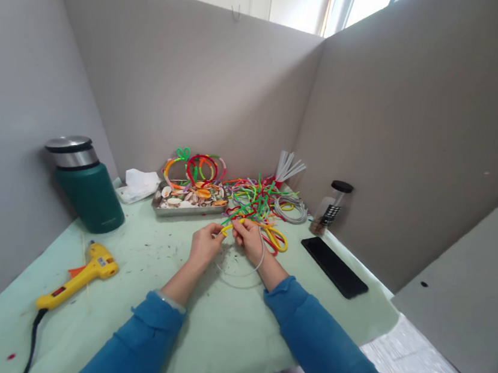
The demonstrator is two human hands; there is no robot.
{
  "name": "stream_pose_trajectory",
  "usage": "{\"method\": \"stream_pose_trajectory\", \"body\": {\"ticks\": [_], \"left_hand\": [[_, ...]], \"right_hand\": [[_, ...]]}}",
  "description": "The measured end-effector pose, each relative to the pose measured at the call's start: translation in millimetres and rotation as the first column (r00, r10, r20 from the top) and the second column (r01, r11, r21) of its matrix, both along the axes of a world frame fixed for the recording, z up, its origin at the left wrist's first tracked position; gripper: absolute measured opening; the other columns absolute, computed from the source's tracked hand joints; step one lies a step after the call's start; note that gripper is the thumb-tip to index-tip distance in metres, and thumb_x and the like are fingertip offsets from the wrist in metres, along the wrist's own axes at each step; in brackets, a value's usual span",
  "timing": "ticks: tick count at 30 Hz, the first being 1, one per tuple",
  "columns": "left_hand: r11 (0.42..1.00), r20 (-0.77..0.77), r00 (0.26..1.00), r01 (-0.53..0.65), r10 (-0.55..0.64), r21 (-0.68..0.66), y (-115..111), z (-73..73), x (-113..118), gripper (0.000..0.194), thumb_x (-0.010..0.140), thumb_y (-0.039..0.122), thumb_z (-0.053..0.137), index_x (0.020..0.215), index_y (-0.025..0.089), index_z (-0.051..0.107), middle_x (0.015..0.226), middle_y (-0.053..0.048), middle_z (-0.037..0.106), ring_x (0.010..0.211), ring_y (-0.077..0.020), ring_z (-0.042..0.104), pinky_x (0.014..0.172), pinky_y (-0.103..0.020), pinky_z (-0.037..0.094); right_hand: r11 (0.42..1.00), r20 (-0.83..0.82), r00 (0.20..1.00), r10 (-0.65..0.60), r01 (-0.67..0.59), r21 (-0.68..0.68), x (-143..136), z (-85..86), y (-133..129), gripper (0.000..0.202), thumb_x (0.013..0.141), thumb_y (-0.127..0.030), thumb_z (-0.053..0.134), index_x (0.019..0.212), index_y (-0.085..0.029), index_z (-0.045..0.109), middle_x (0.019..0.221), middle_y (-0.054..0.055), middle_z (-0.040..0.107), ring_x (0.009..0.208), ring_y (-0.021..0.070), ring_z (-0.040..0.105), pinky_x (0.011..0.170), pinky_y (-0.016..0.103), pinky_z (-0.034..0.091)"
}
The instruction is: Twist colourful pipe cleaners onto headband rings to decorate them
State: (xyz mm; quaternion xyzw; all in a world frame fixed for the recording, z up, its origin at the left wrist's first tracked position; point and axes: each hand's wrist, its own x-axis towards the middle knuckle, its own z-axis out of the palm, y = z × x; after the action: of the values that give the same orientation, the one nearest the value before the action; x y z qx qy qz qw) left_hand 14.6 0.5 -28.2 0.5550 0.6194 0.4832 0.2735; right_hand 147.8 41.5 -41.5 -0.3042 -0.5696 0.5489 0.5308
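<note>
My left hand (206, 245) pinches one end of a short yellow pipe cleaner (226, 230) over the middle of the table. The fingers of my right hand (249, 241) are closed on the same piece, a little to the right. A thin grey wire hoop (241, 286) hangs below both hands, and the yellow piece lies along its top. Whether the yellow is wound round the wire I cannot tell. Just behind my right hand are yellow loops (279, 239) and red loops, partly hidden. Beyond them spreads a tangled heap of coloured pipe cleaners (259, 197).
A metal tray (191, 211) of shells stands at the back, decorated hoops (202, 170) behind it. Left are a green flask (89, 194) and a yellow glue gun (78, 280) with cord. Right are a wire coil (294, 211), a lidded jar (330, 211) and a black phone (334, 267). Grey partitions enclose the table.
</note>
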Motion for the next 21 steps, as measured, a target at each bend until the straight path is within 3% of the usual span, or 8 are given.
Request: {"method": "stream_pose_trajectory", "body": {"ticks": [5, 10, 16, 21], "left_hand": [[0.996, -0.199, 0.977, -0.068, 0.079, 0.063, -1.2, 2.7, -1.0, 0.013, 0.07, 0.026, 0.062, 0.077, 0.018, 0.069, 0.066, -0.002, 0.067, 0.063, -0.0148, 0.059, 0.059, -0.022, 0.039], [0.995, -0.241, 0.968, -0.053, 0.072, 0.084, -2.7, 2.9, -0.8, 0.015, 0.074, 0.028, 0.059, 0.075, 0.018, 0.069, 0.066, -0.003, 0.068, 0.062, -0.0141, 0.058, 0.061, -0.022, 0.038], [0.996, -0.139, 0.99, 0.0, 0.013, 0.092, -2.2, 0.1, -2.6, 0.024, 0.076, 0.035, 0.054, 0.07, 0.017, 0.068, 0.062, -0.002, 0.067, 0.053, -0.0119, 0.055, 0.053, -0.021, 0.036], [0.999, 0.043, 0.999, 0.019, -0.017, -0.039, -2.1, 0.8, -3.3, 0.03, 0.073, 0.042, 0.057, 0.064, 0.015, 0.065, 0.048, 0.001, 0.058, 0.036, -0.0083, 0.042, 0.041, -0.021, 0.03]], "right_hand": [[1.0, 0.006, 1.0, -0.006, 0.006, 0.006, 0.3, -0.1, 0.7, 0.036, 0.074, -0.049, 0.062, 0.061, -0.017, 0.052, 0.049, -0.005, 0.047, 0.038, 0.0055, 0.033, 0.039, 0.02, 0.021], [1.0, 0.022, 1.0, -0.013, 0.013, -0.007, 0.4, 0.3, 0.9, 0.037, 0.074, -0.051, 0.061, 0.061, -0.018, 0.052, 0.05, -0.005, 0.047, 0.039, 0.0063, 0.033, 0.039, 0.021, 0.022], [1.0, 0.0, 1.0, -0.002, 0.002, 0.0, 0.0, 2.4, -0.5, 0.035, 0.074, -0.048, 0.062, 0.062, -0.017, 0.051, 0.051, -0.005, 0.049, 0.039, 0.0058, 0.034, 0.04, 0.021, 0.022], [1.0, 0.006, 1.0, 0.001, -0.001, 0.011, 0.4, 1.1, -0.3, 0.034, 0.075, -0.048, 0.061, 0.062, -0.018, 0.052, 0.05, -0.005, 0.049, 0.039, 0.006, 0.034, 0.04, 0.021, 0.022]]}}
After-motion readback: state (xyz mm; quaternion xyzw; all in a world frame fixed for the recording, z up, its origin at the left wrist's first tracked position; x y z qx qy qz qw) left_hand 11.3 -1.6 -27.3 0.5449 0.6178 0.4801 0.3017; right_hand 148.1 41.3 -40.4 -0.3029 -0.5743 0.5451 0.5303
